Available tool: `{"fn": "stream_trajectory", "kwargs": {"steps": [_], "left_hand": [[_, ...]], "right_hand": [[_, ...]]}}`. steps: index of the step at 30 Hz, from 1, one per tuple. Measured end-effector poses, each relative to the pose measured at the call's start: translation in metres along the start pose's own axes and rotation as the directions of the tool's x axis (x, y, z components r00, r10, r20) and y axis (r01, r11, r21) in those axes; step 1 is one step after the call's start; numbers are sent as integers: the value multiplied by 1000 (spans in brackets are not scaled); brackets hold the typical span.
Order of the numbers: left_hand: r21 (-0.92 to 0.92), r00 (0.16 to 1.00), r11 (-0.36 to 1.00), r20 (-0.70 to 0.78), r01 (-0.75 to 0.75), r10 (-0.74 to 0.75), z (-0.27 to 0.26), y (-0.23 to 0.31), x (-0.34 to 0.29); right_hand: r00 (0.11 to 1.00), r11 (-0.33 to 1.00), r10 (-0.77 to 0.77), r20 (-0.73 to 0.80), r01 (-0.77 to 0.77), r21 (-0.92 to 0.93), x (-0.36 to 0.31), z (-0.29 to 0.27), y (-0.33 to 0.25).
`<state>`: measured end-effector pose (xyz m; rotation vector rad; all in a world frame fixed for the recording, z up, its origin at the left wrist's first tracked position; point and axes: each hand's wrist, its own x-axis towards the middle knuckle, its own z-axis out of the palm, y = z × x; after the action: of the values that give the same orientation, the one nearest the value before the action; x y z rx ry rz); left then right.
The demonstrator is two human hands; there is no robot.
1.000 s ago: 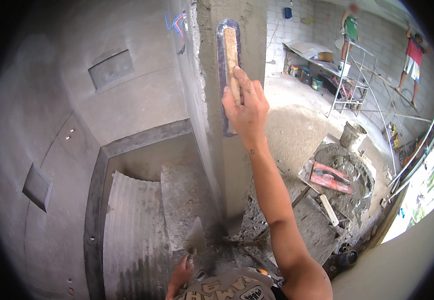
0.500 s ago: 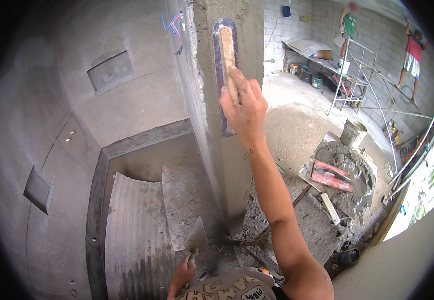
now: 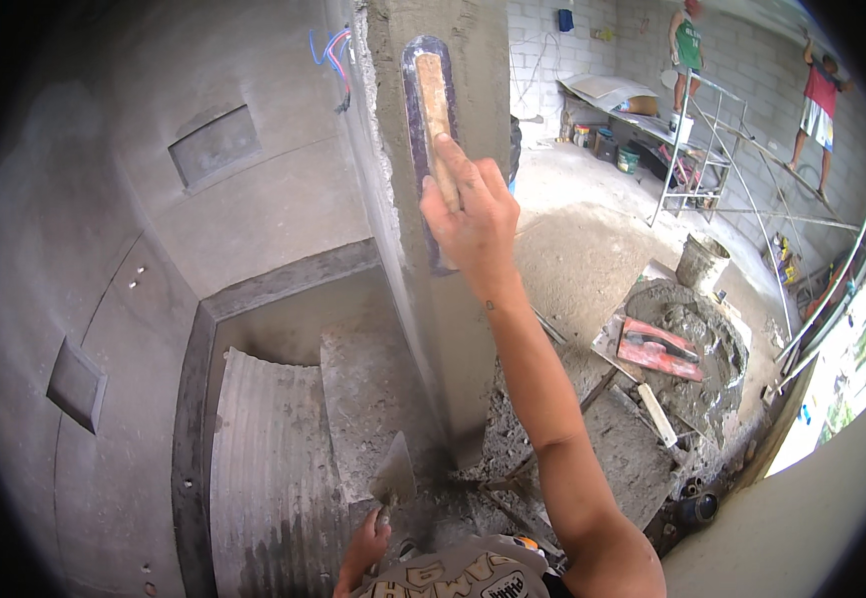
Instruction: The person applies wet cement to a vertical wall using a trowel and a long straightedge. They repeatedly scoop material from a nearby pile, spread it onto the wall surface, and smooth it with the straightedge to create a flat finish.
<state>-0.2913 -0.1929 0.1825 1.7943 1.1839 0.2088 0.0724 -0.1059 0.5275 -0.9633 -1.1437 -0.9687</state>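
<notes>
My right hand point(image 3: 474, 207) grips the wooden handle of a long, round-ended plastering float point(image 3: 415, 130). Its dark blade lies upright against the wet grey mortar on a column point(image 3: 483, 70), and the index finger stretches along the handle. Low down near my body, my left hand point(image 3: 365, 541) is closed round the handle of a pointed trowel point(image 3: 394, 472), its grey blade tilted upward. The column's left edge is rough and pale, with lumps of mortar along it.
Wet mortar point(image 3: 722, 344) lies on a board to the right, bearing a red float point(image 3: 660, 349). Behind it stands a dirty bucket point(image 3: 702, 262). A metal scaffold point(image 3: 717, 149) and two people are at the far right. Corrugated sheet point(image 3: 268, 448) lies at lower left; wires point(image 3: 335, 55) stick out above.
The view has shifted slightly, so the column, float and right hand appear a little farther left. Both hands keep their hold; the float stays against the column.
</notes>
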Motion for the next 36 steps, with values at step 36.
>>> {"fn": "stream_trajectory", "kwargs": {"steps": [36], "left_hand": [[-971,937,206,-45,-122,346,-30,239,8]], "right_hand": [[854,838,332,401,-462,291,12,-31,-4]]}}
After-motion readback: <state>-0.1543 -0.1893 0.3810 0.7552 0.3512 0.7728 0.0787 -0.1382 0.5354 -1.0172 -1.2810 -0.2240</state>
